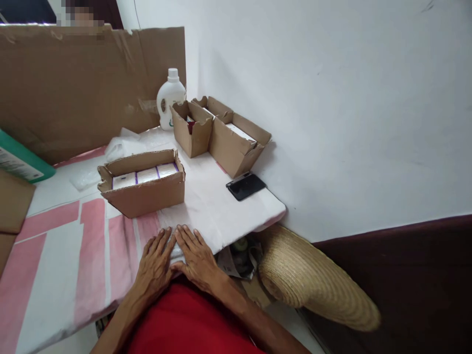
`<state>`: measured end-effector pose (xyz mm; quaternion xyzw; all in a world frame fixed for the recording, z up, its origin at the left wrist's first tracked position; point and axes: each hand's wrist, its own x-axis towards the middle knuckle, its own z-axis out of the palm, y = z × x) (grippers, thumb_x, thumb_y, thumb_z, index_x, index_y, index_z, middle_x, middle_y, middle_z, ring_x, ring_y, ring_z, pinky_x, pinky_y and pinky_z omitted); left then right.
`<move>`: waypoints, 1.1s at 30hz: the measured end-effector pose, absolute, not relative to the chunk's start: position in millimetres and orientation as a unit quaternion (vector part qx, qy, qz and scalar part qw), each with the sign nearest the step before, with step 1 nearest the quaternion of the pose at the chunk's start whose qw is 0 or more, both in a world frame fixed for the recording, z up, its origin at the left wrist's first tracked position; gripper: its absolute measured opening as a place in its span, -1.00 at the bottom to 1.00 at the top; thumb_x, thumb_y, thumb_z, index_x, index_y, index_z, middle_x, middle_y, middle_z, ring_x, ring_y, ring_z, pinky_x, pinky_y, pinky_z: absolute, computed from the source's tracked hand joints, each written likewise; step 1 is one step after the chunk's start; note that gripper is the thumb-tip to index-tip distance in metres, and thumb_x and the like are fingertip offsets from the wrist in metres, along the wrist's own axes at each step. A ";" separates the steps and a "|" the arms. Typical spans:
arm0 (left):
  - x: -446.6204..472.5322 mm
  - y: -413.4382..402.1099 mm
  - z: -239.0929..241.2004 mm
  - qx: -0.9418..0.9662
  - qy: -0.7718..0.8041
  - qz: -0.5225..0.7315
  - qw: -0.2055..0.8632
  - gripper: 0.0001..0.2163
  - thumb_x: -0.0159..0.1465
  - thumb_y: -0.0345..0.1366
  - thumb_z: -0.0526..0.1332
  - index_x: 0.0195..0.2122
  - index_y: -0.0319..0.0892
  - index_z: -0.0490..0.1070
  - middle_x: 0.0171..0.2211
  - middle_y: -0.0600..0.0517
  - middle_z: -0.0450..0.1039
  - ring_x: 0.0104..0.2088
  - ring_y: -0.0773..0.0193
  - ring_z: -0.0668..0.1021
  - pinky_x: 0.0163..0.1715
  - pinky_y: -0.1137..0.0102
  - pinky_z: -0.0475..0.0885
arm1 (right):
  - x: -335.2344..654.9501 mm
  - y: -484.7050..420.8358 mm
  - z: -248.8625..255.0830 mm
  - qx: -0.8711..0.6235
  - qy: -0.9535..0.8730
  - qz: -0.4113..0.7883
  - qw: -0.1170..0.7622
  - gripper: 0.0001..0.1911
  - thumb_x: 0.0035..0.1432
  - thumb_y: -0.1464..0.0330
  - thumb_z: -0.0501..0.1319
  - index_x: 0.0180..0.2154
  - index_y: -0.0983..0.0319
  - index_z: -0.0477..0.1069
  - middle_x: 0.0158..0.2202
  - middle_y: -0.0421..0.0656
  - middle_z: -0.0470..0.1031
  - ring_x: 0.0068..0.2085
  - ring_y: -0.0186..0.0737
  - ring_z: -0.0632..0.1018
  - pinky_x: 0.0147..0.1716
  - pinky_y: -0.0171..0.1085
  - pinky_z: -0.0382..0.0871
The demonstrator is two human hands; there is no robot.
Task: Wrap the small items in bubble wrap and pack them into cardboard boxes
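My left hand [155, 263] and my right hand [195, 255] lie flat side by side on the near edge of the table [55, 265], fingers stretched out over a small white object that shows between them. Neither hand grips anything. Just beyond them stands an open cardboard box [143, 196] holding white packs with purple stripes.
Two more open cardboard boxes [191, 132] [236, 147] stand by the wall, with a white plastic bottle [170, 98] behind. A black phone [245, 186] lies near the table's right edge. A straw hat [313, 280] leans below the table. Cardboard sheeting [73, 83] stands at the back, with a person behind it.
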<state>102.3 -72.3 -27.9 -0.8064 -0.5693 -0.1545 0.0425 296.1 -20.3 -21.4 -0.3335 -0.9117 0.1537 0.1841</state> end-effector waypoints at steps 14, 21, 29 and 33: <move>88.9 -50.6 80.6 -0.776 -0.534 -0.323 0.092 -0.49 0.34 -0.34 0.19 0.32 -0.11 0.22 0.17 -0.17 0.47 0.17 0.08 0.50 0.11 0.19 0.45 | 304.6 33.4 75.1 -0.236 -0.892 0.105 0.372 -0.78 0.38 0.38 0.07 -0.16 0.15 0.50 -0.31 -0.11 0.58 -0.27 -0.04 0.56 -0.29 -0.06 0.48; 49.1 -6.4 116.1 -0.673 -0.631 -0.293 0.251 -0.39 0.37 -0.17 0.18 0.40 -0.15 0.06 0.29 -0.28 0.31 0.34 -0.17 0.31 0.26 -0.05 0.20 | 262.0 126.5 193.9 -0.268 -0.889 -0.026 0.371 -0.75 0.45 0.39 0.02 -0.12 0.17 0.48 -0.15 -0.07 0.50 -0.05 -0.06 0.50 -0.01 -0.09 0.43; 49.9 -23.2 87.6 -0.705 -0.589 -0.325 0.226 -0.62 0.33 -0.36 0.22 0.18 -0.17 0.34 -0.01 -0.11 0.55 0.09 0.03 0.51 0.24 0.04 0.24 | 172.4 177.4 167.6 -0.089 -0.981 -0.116 0.130 -0.78 0.37 0.57 0.10 -0.22 0.28 0.51 -0.18 -0.04 0.54 -0.14 -0.14 0.50 -0.17 -0.21 0.41; 50.0 -25.7 88.8 -0.701 -0.594 -0.329 0.218 -0.61 0.33 -0.39 0.22 0.19 -0.16 0.34 0.00 -0.10 0.54 0.10 0.04 0.50 0.24 0.06 0.24 | 170.1 173.1 148.9 -0.105 -0.987 -0.087 0.082 -0.83 0.38 0.48 0.16 -0.22 0.33 0.53 -0.18 -0.06 0.55 -0.11 -0.17 0.53 -0.14 -0.22 0.40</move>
